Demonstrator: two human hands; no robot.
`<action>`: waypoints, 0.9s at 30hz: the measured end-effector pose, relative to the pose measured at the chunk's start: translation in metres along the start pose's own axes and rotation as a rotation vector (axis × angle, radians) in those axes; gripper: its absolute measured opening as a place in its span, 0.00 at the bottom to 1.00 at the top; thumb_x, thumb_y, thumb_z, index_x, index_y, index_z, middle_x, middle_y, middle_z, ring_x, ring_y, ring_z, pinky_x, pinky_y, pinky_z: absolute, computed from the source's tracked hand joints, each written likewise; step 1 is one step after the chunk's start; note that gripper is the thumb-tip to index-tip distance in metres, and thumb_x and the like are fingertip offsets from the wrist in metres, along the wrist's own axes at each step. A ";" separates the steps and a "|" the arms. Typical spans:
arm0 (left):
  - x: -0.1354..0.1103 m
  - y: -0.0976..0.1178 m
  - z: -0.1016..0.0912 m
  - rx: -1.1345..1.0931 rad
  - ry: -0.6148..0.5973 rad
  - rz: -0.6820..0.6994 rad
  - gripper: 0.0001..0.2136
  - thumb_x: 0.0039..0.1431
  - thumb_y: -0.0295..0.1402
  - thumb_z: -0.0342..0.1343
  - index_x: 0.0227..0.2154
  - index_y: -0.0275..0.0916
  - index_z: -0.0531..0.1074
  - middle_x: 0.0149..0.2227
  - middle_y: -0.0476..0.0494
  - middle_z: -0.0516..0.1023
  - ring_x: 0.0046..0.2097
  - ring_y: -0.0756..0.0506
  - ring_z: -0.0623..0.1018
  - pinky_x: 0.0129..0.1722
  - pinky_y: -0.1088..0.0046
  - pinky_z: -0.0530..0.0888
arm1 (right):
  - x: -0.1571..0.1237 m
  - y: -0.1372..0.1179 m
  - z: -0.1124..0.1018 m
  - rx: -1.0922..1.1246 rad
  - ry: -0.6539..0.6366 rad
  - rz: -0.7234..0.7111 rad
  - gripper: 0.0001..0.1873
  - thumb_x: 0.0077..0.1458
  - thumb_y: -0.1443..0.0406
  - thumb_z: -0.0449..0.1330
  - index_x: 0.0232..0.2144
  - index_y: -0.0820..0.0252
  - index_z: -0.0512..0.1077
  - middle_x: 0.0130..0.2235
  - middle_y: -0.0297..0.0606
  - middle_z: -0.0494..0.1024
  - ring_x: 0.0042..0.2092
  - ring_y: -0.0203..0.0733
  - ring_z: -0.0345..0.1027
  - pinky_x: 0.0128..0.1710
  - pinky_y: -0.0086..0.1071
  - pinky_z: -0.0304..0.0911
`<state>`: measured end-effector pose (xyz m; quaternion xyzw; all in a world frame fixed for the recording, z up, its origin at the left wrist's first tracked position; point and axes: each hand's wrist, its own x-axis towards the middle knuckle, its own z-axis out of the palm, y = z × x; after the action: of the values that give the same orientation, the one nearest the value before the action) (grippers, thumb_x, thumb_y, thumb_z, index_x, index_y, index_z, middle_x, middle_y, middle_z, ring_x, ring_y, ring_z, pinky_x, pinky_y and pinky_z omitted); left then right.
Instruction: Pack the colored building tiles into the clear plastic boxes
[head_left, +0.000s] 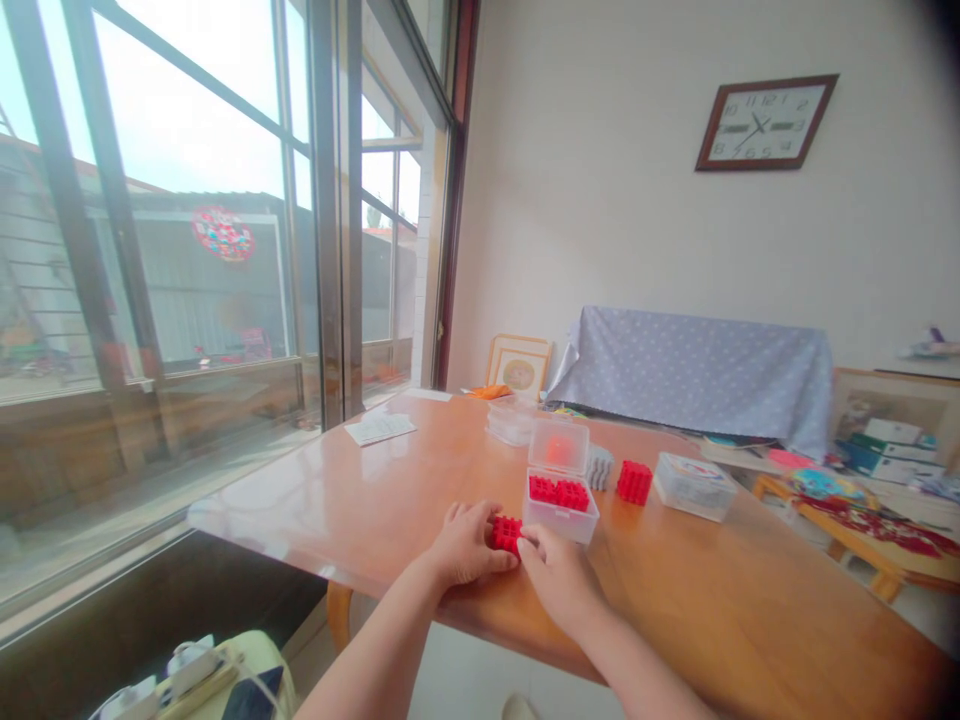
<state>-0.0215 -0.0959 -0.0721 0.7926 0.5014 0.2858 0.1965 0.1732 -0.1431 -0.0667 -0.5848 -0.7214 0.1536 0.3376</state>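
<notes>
Near the table's front edge, a red block with a grid of square holes [508, 533] sits between my two hands. My left hand [471, 543] is closed around its left side, thumb in front and fingers behind. From the right, my right hand [553, 572] pinches the block's other side. Just behind stands a clear plastic box [564, 522] with its lid raised, holding red grid blocks [559, 492]. Beside that box are a grey stack of similar pieces [599, 467] and a red stack [634, 483].
A closed clear container [695, 487] stands to the right on the wooden table [705, 600]. Another clear container [512, 422] and some papers [381, 429] lie farther back. Windows line the left side. Below left, a pale stool [259, 650] carries a power strip and plugs.
</notes>
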 end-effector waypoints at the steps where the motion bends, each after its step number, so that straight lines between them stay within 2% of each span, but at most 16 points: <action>1: 0.000 0.001 -0.001 0.009 0.004 0.002 0.32 0.41 0.50 0.68 0.51 0.47 0.71 0.47 0.44 0.78 0.52 0.34 0.71 0.56 0.59 0.63 | 0.001 -0.001 0.001 -0.032 -0.006 0.008 0.19 0.63 0.54 0.50 0.47 0.53 0.76 0.39 0.39 0.83 0.41 0.47 0.77 0.39 0.34 0.65; 6: -0.001 0.004 -0.003 0.049 -0.009 0.034 0.22 0.46 0.51 0.65 0.43 0.48 0.75 0.40 0.47 0.78 0.49 0.35 0.72 0.55 0.59 0.63 | 0.003 -0.007 0.004 -0.157 0.004 -0.008 0.23 0.66 0.56 0.45 0.54 0.55 0.72 0.44 0.45 0.83 0.45 0.51 0.77 0.42 0.38 0.66; 10: -0.002 0.006 -0.004 0.031 -0.008 0.017 0.24 0.44 0.51 0.66 0.45 0.49 0.74 0.39 0.47 0.79 0.49 0.35 0.73 0.56 0.57 0.62 | 0.004 -0.011 0.000 -0.164 0.004 -0.010 0.23 0.67 0.57 0.45 0.55 0.55 0.71 0.47 0.45 0.82 0.48 0.49 0.76 0.46 0.37 0.65; 13: -0.003 0.007 -0.004 0.003 -0.019 0.022 0.24 0.47 0.52 0.64 0.46 0.49 0.74 0.38 0.48 0.79 0.49 0.36 0.74 0.59 0.56 0.59 | 0.006 -0.013 -0.004 -0.198 -0.030 0.002 0.23 0.67 0.55 0.46 0.56 0.53 0.71 0.47 0.44 0.82 0.49 0.50 0.76 0.47 0.38 0.65; 21: -0.004 0.007 -0.004 -0.033 -0.025 0.011 0.22 0.48 0.49 0.64 0.47 0.51 0.72 0.39 0.50 0.80 0.50 0.36 0.74 0.64 0.50 0.51 | 0.010 -0.017 -0.005 -0.332 -0.066 0.005 0.25 0.67 0.53 0.47 0.60 0.54 0.66 0.47 0.49 0.82 0.48 0.54 0.76 0.44 0.40 0.63; 23: -0.005 0.007 -0.004 -0.042 -0.028 0.010 0.22 0.48 0.48 0.65 0.47 0.52 0.72 0.40 0.51 0.80 0.50 0.36 0.75 0.64 0.49 0.49 | 0.013 -0.017 -0.003 -0.359 -0.062 0.007 0.25 0.66 0.53 0.48 0.60 0.54 0.66 0.46 0.49 0.82 0.47 0.54 0.76 0.43 0.41 0.63; 27: -0.005 0.008 -0.004 -0.047 -0.027 0.001 0.21 0.48 0.47 0.65 0.46 0.52 0.72 0.41 0.51 0.81 0.52 0.36 0.74 0.65 0.49 0.48 | 0.018 -0.017 -0.001 -0.361 -0.084 0.048 0.19 0.63 0.53 0.52 0.52 0.52 0.71 0.40 0.43 0.83 0.43 0.52 0.77 0.38 0.37 0.61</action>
<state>-0.0202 -0.1038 -0.0653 0.7918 0.4916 0.2866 0.2218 0.1598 -0.1311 -0.0502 -0.6460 -0.7366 0.0539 0.1927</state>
